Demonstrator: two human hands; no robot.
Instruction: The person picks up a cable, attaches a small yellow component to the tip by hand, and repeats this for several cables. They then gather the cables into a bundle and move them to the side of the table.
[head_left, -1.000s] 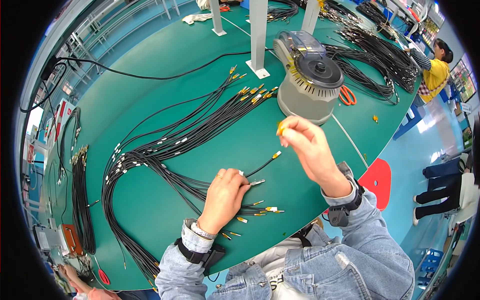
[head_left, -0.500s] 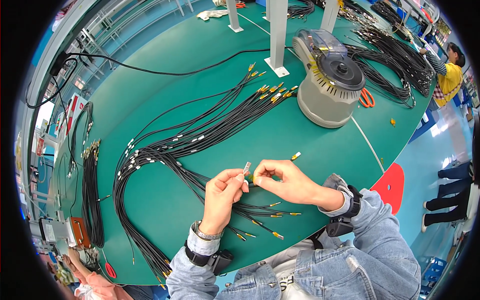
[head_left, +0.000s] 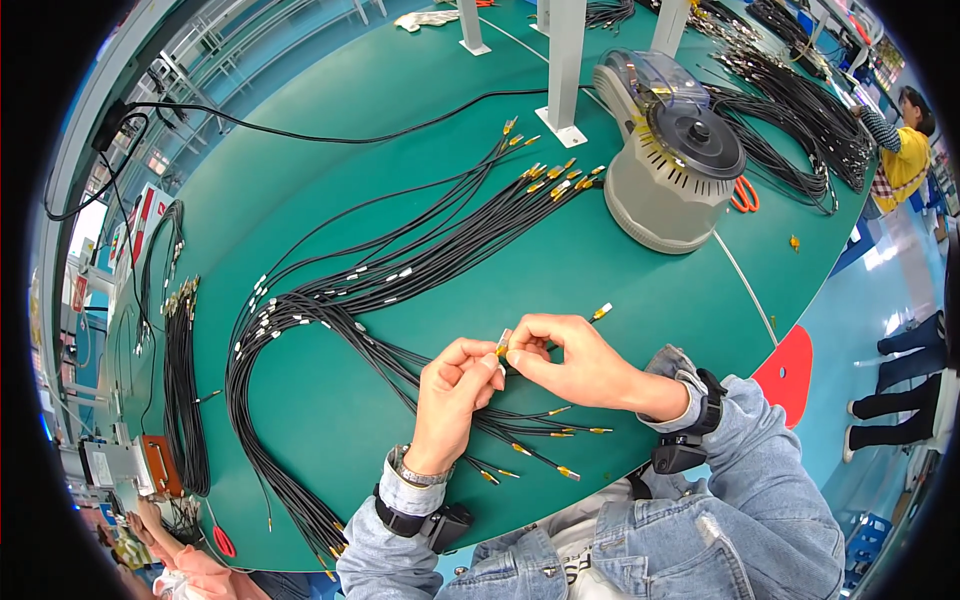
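Observation:
My left hand (head_left: 450,405) pinches a cable connector (head_left: 506,336) with a silvery metal end between thumb and forefinger. Against its lower part sits a small piece of yellow tape (head_left: 502,351), and the fingertips of my right hand (head_left: 575,360) close on it from the right. Both hands meet above the green table. Below and left of them runs a bundle of black cables (head_left: 345,325) with white labels; several ends with yellow-wrapped tips (head_left: 567,472) fan out under my hands. Another loose connector (head_left: 602,311) lies just beyond my right hand.
A grey tape dispenser (head_left: 665,190) with a black round top stands beyond my hands, beside a metal post (head_left: 565,75). Orange-handled scissors (head_left: 745,195) lie behind it. More cable bundles (head_left: 183,400) lie at the left and far right. A co-worker in yellow (head_left: 905,165) stands far right.
The yellow tape at my right fingertips has moved up and left onto the connector. Both hands have come closer together, with the left shifting slightly right.

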